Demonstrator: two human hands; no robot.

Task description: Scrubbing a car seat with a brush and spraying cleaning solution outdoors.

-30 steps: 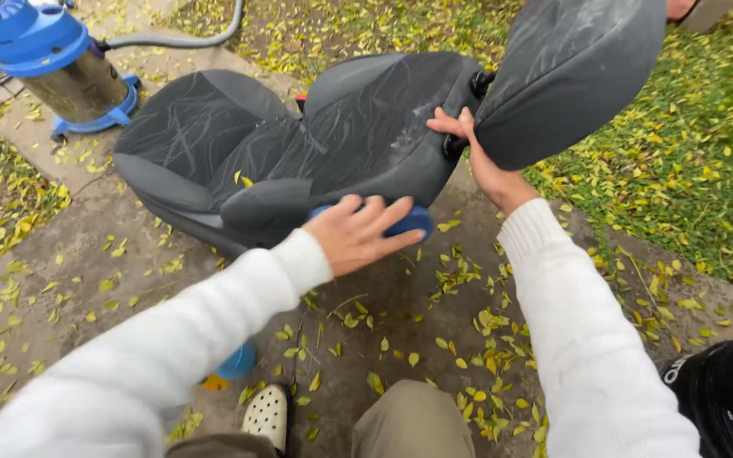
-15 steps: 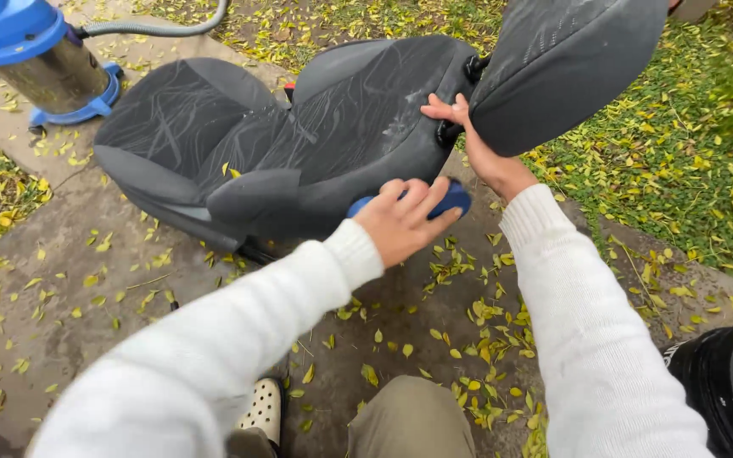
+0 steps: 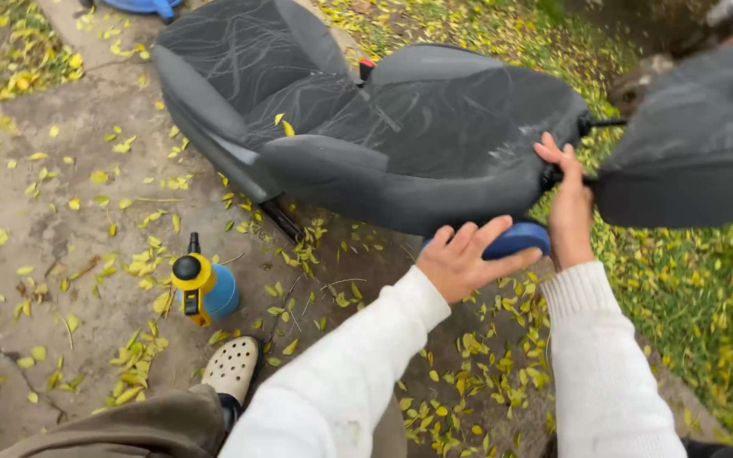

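While my left hand [image 3: 460, 263] curls its fingers [image 3: 481, 237] around the blue brush [image 3: 515, 240], thumb stretched along the handle, I've got it pressed up to the lower edge of the grey car seat [image 3: 400, 136], right where the backrest bolster rolls under. Over to my right hand [image 3: 566, 199]: fingers pressed together and hooked on the top end of the backrest, just beside the black headrest post [image 3: 595, 125], steadying the whole thing. I reckon that brace is what makes the scrubbing work, so the grip should stay firm while the brush moves in short strokes along the fabric's grain, keeping the bristles flat against the cloth rather than tipped on an edge.

Moving outward, the grey headrest [image 3: 697, 136] stands off the backrest on its posts, close to my right wrist. The seat lies on its side on the cracked concrete ground [image 3: 53, 246], strewn with yellow leaves [image 3: 137, 263]. Near my cream perforated clog [image 3: 231, 366] stands a yellow and blue spray bottle [image 3: 201, 288], upright and well apart from the seat. Grass [image 3: 689, 288] runs along the right.
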